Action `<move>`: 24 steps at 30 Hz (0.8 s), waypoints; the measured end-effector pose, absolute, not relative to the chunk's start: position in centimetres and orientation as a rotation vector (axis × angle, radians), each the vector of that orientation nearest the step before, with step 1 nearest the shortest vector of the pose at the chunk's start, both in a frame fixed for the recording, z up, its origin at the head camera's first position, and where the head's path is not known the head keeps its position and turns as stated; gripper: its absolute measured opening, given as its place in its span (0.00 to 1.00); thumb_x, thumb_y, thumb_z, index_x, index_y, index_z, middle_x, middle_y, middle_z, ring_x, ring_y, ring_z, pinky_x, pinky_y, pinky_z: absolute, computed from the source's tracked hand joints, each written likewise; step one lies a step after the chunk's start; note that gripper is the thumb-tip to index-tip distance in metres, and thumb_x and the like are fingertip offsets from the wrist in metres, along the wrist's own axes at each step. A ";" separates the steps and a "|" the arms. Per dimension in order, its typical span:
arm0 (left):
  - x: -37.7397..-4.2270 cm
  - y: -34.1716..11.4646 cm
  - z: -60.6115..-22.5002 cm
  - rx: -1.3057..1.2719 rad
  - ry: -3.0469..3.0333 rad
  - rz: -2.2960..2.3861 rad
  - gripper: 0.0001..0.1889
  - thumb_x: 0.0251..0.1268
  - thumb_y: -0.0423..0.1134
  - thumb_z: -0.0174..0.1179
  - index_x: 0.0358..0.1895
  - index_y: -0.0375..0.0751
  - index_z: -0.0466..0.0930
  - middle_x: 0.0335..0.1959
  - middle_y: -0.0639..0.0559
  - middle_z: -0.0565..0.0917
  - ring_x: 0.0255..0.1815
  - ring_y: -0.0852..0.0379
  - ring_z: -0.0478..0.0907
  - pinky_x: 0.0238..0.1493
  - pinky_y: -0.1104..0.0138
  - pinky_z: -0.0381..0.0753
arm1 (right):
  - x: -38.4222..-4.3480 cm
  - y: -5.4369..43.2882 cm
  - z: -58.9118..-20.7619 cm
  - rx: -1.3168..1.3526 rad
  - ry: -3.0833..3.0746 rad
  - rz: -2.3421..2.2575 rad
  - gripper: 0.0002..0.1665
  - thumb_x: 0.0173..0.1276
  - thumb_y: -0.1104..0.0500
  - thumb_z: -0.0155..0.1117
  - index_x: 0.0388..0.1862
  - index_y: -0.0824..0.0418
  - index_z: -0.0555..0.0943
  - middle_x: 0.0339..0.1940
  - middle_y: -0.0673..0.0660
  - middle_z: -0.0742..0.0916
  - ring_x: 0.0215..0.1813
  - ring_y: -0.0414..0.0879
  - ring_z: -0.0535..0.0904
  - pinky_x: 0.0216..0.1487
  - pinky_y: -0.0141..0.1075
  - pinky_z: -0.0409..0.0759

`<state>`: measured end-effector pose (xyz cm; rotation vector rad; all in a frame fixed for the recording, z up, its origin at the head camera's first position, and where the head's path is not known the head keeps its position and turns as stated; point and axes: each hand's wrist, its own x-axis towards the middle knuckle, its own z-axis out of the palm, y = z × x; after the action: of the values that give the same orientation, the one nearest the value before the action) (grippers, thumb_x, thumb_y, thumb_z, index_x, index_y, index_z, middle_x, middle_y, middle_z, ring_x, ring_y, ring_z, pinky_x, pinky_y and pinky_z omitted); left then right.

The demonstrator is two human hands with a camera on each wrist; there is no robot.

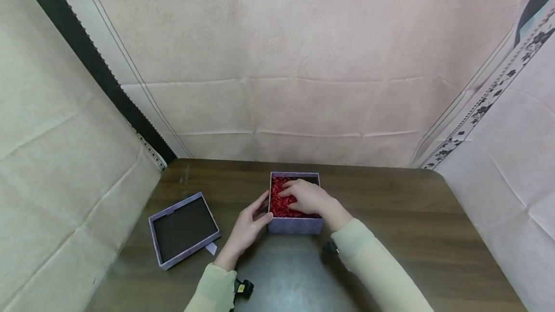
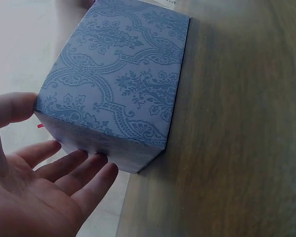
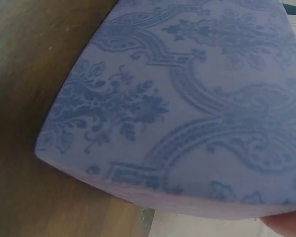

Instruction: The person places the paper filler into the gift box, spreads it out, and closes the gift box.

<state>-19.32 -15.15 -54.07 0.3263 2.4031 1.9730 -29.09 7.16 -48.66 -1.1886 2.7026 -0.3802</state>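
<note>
An open box (image 1: 296, 226) with a blue-purple damask pattern stands on the table, filled with red shredded paper (image 1: 279, 208). My left hand (image 1: 248, 227) rests against the box's left side. In the left wrist view, the fingers (image 2: 71, 165) lie loosely extended along that side, with the thumb at a corner. Over the box's opening, my right hand (image 1: 307, 197) reaches down into the red paper, its fingers spread on it. The right wrist view shows mostly the patterned box wall (image 3: 187, 98), with a bit of one finger at the lower right.
Left of the box lies the lid (image 1: 186, 230), its black inside facing up, with a small pale tab (image 1: 211, 248) sticking out by its edge. The wooden table (image 1: 390, 220) ends at pale cloth hangings (image 1: 303, 61) behind and on both sides.
</note>
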 end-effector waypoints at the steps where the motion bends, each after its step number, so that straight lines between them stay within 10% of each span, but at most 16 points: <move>1: -19.3 -15.1 -54.1 0.327 2.403 1.972 0.33 0.79 0.35 0.63 0.84 0.44 0.65 0.81 0.41 0.70 0.77 0.40 0.71 0.73 0.47 0.73 | -29.2 7.3 -48.4 -1.180 2.676 -0.411 0.26 0.74 0.54 0.75 0.70 0.52 0.86 0.74 0.59 0.81 0.76 0.57 0.75 0.74 0.53 0.75; 10: -19.5 -15.1 -54.2 0.319 2.400 1.975 0.34 0.79 0.36 0.64 0.84 0.44 0.65 0.81 0.42 0.69 0.78 0.40 0.71 0.73 0.46 0.73 | -29.7 11.0 -43.9 -1.144 2.551 -0.643 0.35 0.71 0.48 0.78 0.74 0.52 0.82 0.81 0.58 0.75 0.80 0.57 0.70 0.76 0.57 0.71; 24: -19.5 -15.2 -54.1 0.336 2.437 1.957 0.33 0.79 0.33 0.62 0.83 0.39 0.64 0.80 0.38 0.70 0.77 0.37 0.70 0.73 0.45 0.73 | -28.8 10.6 -45.0 -1.218 2.650 -0.301 0.30 0.58 0.63 0.86 0.60 0.52 0.90 0.61 0.54 0.89 0.64 0.51 0.83 0.63 0.47 0.84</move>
<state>-19.55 -15.16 -54.14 0.3356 2.4374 1.9567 -28.85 10.63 -44.99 -1.2184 2.6499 -0.3008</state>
